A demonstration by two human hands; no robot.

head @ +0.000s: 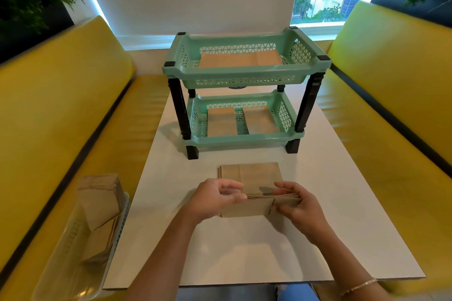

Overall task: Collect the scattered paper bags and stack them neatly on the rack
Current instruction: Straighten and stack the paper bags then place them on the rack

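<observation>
We hold a small bundle of flat brown paper bags (256, 205) on edge between our two hands, just above the white table (244, 252). Our left hand (215, 199) grips the bundle's left end, fingers curled over its top edge and thumb toward us; our right hand (297, 205) grips the right end, fingers wrapped over the top and thumb pressed on the near face. Just beyond our hands, touching or nearly touching the far side of the bundle, a flat stack of bags (249, 175) lies on the table. Farther ahead of both hands stands the two-tier mint-green rack (244, 95) on dark legs. Its upper tray already carries a layer of bags (241, 60), and its lower tray carries two piles side by side, one (221, 121) ahead of our left hand and one (260, 120) ahead of our right. Well off to the left of our left hand, on the yellow bench (49, 117), a clear plastic basket (73, 264) holds more bags (101, 215) lying loosely, some tilted. A thin bracelet (359, 286) circles our right wrist.
</observation>
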